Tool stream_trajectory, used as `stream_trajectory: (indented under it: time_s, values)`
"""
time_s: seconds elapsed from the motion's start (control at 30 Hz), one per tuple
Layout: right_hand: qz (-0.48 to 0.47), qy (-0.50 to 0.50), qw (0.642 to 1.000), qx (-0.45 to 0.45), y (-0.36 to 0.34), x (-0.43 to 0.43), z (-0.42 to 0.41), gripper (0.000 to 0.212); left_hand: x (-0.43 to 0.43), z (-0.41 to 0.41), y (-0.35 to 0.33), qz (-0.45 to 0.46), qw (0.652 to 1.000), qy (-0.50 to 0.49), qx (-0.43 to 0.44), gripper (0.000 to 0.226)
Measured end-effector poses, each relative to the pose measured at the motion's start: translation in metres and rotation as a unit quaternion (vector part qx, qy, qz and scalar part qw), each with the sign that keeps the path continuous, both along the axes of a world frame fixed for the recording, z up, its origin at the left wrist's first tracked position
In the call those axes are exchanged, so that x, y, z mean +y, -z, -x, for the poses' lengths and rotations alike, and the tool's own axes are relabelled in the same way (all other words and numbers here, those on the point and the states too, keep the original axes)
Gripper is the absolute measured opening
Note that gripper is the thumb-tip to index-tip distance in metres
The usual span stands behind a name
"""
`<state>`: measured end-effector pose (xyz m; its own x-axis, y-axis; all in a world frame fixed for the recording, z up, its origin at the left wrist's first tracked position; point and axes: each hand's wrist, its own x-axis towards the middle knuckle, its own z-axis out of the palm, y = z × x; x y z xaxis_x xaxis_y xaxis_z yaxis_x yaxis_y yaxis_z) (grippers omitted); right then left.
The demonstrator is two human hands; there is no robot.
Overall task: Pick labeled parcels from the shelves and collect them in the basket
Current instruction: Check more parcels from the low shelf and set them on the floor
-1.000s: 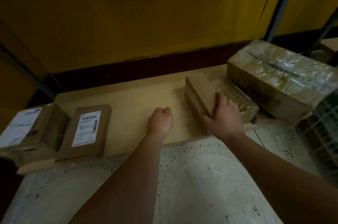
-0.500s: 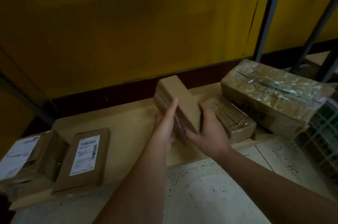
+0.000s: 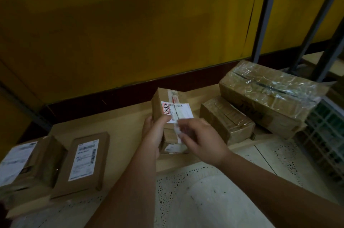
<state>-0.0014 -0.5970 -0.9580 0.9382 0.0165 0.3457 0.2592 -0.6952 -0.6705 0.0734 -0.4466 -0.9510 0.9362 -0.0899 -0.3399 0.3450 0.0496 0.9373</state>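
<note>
The left hand holds a small brown cardboard parcel with white labels upright above the pale wooden shelf, its grip tight round the box. The right hand is blurry at the parcel's front, so I cannot tell its grip. The green grid basket stands far right.

So the small parcel is off the shelf now, up at mid-frame, flipped so its white label shows. Left hand went from a resting fist to gripping it; right hand slid to the front, blurry.
</note>
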Motion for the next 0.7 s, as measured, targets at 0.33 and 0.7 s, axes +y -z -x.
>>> stream_trajectory:
  time_s: [0.33, 0.7]
  values:
    - [-0.466, 0.046, 0.845, 0.258, -0.002, -0.008, -0.015, 0.046, 0.004, 0.006, -0.003, 0.054, 0.993, 0.081, 0.063, 0.04]
    - [-0.407, 0.02, 0.867, 0.286, 0.013, 0.043, -0.042, 0.045, 0.053, 0.005, -0.007, -0.089, 0.995, 0.036, 0.025, 0.02]
